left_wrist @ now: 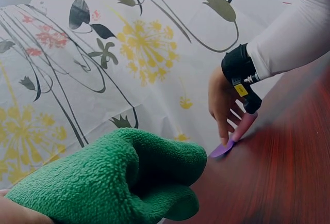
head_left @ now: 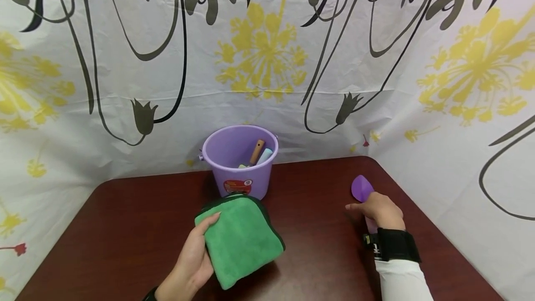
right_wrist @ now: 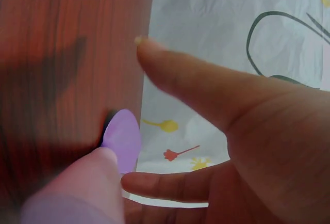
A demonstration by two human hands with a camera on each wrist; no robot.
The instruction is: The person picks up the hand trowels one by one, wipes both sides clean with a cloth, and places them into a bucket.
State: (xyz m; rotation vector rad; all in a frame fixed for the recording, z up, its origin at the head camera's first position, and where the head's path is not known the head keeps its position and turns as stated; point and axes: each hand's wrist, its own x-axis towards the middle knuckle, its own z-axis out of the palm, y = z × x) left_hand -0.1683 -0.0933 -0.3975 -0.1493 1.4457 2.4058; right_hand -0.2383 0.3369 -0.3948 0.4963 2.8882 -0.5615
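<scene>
In the head view my left hand (head_left: 191, 258) grips a folded green cloth (head_left: 246, 240) with dark green edging, its thumb lying on top. The cloth is above the table, in front of the bucket. At the right side my right hand (head_left: 383, 212) is over a small trowel (head_left: 361, 187) with a purple blade and pinkish handle, which lies on the table near the edge. In the right wrist view the thumb stands away from the handle, and the straight fingers (right_wrist: 170, 185) reach beside the trowel (right_wrist: 124, 136) without curling round it.
A lilac bucket (head_left: 227, 159) stands at the back middle of the dark red-brown table (head_left: 154, 226). Inside it are a brown handle (head_left: 257, 151) and a pale blue item (head_left: 265, 155). A white patterned curtain (head_left: 267, 106) hangs behind and beside the table.
</scene>
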